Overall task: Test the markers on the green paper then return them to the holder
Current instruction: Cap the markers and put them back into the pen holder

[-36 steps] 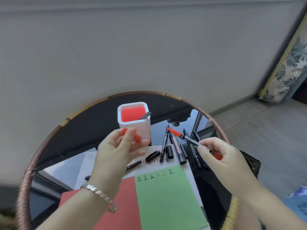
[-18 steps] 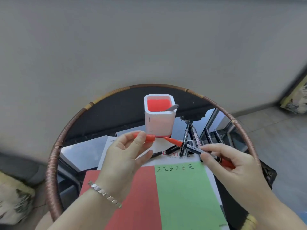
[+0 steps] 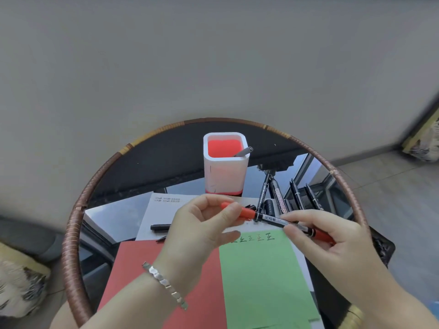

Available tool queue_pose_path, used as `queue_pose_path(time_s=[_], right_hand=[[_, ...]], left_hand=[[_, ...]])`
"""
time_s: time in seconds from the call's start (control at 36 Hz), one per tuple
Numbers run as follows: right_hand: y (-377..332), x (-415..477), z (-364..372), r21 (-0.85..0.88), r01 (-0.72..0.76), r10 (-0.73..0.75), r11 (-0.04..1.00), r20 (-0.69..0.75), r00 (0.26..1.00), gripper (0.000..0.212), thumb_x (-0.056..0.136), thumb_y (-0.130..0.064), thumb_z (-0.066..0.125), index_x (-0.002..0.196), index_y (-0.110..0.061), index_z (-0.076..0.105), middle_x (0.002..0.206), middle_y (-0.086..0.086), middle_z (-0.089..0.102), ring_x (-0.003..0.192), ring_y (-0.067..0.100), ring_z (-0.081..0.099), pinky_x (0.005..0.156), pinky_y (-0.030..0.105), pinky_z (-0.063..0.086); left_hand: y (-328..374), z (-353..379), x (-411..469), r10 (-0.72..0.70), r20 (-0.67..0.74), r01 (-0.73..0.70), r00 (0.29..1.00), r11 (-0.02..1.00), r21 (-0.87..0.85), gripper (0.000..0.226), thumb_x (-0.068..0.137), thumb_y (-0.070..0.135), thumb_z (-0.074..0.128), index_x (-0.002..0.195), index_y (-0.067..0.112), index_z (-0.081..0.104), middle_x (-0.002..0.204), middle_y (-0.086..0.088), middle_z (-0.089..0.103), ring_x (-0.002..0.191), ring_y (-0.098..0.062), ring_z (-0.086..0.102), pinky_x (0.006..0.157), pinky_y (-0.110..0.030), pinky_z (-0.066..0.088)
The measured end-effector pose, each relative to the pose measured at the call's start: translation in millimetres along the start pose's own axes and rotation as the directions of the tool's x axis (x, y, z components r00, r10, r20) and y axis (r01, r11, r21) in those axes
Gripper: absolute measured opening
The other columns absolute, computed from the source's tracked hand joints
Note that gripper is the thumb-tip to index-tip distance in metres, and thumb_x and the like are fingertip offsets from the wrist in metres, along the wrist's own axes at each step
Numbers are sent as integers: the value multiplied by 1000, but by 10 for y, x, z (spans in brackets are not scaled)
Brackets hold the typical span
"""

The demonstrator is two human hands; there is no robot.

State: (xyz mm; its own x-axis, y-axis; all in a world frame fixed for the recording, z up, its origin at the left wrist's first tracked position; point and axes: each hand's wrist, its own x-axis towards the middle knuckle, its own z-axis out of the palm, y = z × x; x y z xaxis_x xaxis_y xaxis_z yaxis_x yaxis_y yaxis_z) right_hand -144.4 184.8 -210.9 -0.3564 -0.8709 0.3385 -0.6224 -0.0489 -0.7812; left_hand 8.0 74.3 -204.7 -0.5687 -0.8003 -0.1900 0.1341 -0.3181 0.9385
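Red marker [image 3: 270,219] held nearly level over green paper [image 3: 261,281], near white holder [image 3: 225,176]

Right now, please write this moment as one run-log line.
left hand: pinches red cap at marker end | right hand: holds marker barrel | green paper: marks written | holder: one pen inside
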Motion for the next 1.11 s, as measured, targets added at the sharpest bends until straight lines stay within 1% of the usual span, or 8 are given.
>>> queue_pose_path(time_s=[0.14, 0.36, 0.56, 0.64, 0.81, 0.89, 1.0, 1.11], right_hand=[[17, 11, -44, -68, 69, -69, 995, 2, 998, 28, 75, -52, 57, 96, -35, 66, 84, -22, 67, 72, 1, 63, 61, 11, 46], [-63, 8, -30, 170, -9, 14, 985, -30, 999, 31, 61, -71, 59, 78, -48, 70, 65, -22, 69, 58, -3, 61, 56, 4, 44], [-99, 108, -155, 389, -220, 184, 895, 128, 975, 22, 53, -37, 79, 67, -20, 75, 44, 7, 47, 41, 3, 40, 44, 6, 34], [-112, 73, -47, 330, -183, 162, 926, 92, 983, 26, 55, -53, 78, 68, -31, 75, 52, 13, 58, 48, 8, 46, 48, 14, 38], [-5, 52, 28, 115, -185, 183, 976, 30, 983, 27, 68, -23, 74, 77, -48, 70, 66, -18, 68, 54, 8, 55, 55, 15, 45], [230, 71, -75, -82, -205, 202, 975, -46, 978, 39, 74, -19, 72, 100, -45, 59, 82, -19, 67, 70, 8, 55, 64, 10, 45], [582, 134, -218, -317, -318, 276, 894, -172, 946, 29, 80, -18, 66, 106, -30, 62, 89, -10, 62, 75, 4, 54, 64, 19, 41], [824, 178, -215, -486, -415, 376, 769, -182, 909, 31, 84, -25, 60, 115, -22, 60, 97, -4, 56, 83, 14, 53, 68, 28, 40]], left_hand=[[-9, 36, -21, 73, 5, -74, 997, 997, 29, 30, 52, 20, 69, 77, 6, 61, 73, -9, 74, 63, -14, 69, 53, -19, 52], [-2, 58, -13, 266, 81, -270, 961, 962, 33, 14, 58, 5, 77, 63, 14, 68, 70, -10, 73, 66, -18, 70, 59, -21, 54], [19, 81, -11, 413, 175, -415, 894, 909, -27, 12, 59, 14, 71, 71, 18, 69, 71, -5, 73, 69, -18, 71, 63, -21, 54], [-30, 120, 12, 347, 95, -341, 933, 937, -75, 13, 60, 13, 77, 64, 20, 67, 68, -6, 71, 67, -16, 68, 64, -21, 53], [-58, 280, 62, 248, -173, -278, 953, 944, -178, 30, 53, 22, 69, 81, 12, 68, 67, -8, 72, 67, -17, 70, 60, -20, 54], [93, 263, 90, 435, -320, -485, 841, 869, -94, 34, 59, 16, 69, 92, 11, 65, 74, -7, 71, 69, -18, 70, 63, -23, 56], [291, 142, 201, 744, -375, -770, 553, 628, 110, 19, 74, 6, 71, 91, 10, 62, 77, 2, 71, 80, -21, 69, 75, -33, 55], [353, 119, 386, 859, -338, -817, 385, 487, 307, 32, 80, -6, 64, 102, 17, 59, 86, -11, 65, 84, -21, 65, 80, -28, 52]])
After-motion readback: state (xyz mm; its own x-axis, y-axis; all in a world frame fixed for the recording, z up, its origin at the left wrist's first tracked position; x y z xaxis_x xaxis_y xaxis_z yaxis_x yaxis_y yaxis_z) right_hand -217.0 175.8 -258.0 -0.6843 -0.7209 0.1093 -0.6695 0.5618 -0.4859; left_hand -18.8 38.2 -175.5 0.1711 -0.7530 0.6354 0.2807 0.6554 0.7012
